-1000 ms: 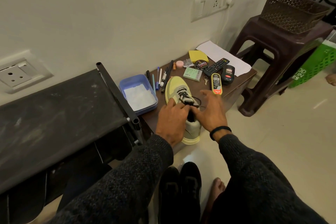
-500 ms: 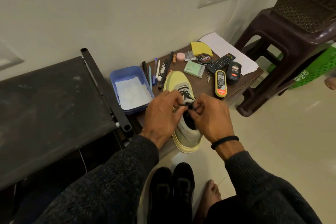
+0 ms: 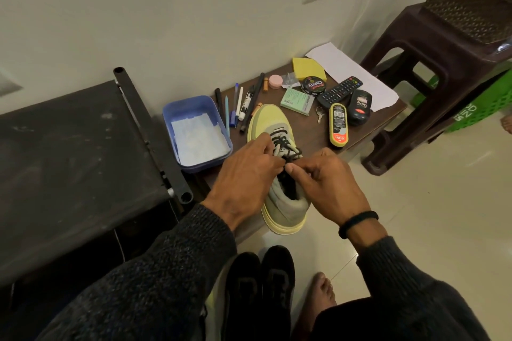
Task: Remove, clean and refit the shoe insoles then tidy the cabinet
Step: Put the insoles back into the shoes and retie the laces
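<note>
Right now both the left hand (image 3: pixel 246 174) and right hand (image 3: pixel 327 185) have fingers pinching the black laces (image 3: pixel 285 147) of the yellow shoe (image 3: pixel 270 119) overhanging the desk (image 3: pixel 318 133) edge, so a hard tug could tip it to the floor.

A pale yellow-green fabric sneaker with black laces (image 3: pixel 273 147) and a thick yellow sole lies upright on the brown low table's near edge, toe pointing far, heel overhanging.
</note>
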The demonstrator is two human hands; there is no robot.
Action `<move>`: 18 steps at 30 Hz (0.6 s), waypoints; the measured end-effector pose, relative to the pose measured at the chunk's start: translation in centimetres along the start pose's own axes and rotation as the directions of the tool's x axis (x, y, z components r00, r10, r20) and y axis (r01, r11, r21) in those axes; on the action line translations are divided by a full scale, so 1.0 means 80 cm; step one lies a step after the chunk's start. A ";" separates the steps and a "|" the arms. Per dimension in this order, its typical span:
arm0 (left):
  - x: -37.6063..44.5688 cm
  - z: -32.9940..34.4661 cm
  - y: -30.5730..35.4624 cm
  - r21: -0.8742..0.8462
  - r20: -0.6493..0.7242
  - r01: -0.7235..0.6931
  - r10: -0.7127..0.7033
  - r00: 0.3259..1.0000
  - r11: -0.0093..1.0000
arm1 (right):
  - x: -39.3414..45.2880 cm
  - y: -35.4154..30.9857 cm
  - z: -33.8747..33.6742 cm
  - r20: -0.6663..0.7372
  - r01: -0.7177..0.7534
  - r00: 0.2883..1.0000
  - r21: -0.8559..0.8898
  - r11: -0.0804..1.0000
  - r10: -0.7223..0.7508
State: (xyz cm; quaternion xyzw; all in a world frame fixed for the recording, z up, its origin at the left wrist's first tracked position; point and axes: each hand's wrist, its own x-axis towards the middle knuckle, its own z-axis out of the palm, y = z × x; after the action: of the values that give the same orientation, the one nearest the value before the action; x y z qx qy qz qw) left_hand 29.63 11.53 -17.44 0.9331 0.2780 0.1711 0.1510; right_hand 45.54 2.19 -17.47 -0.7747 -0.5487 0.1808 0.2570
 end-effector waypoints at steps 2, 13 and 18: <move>0.002 0.001 0.001 -0.015 -0.052 0.034 -0.035 0.998 0.999 | 0.005 0.000 0.004 -0.029 -0.024 0.999 -0.023 0.999 0.023; 0.009 0.013 -0.007 -0.439 -0.056 0.359 -0.423 0.904 0.824 | 0.029 -0.023 0.014 -0.240 -0.133 0.966 -0.145 0.980 0.096; 0.010 0.015 -0.006 -0.422 -0.048 0.383 -0.442 0.896 0.822 | 0.056 -0.019 0.013 -0.104 -0.082 0.993 -0.334 0.939 0.050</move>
State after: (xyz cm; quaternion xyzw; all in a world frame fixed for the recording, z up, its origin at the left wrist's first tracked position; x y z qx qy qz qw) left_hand 30.51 12.18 -18.53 0.7846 0.4424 0.2542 0.3523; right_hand 45.31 7.03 -17.43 -0.8328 -0.5327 0.0562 0.1398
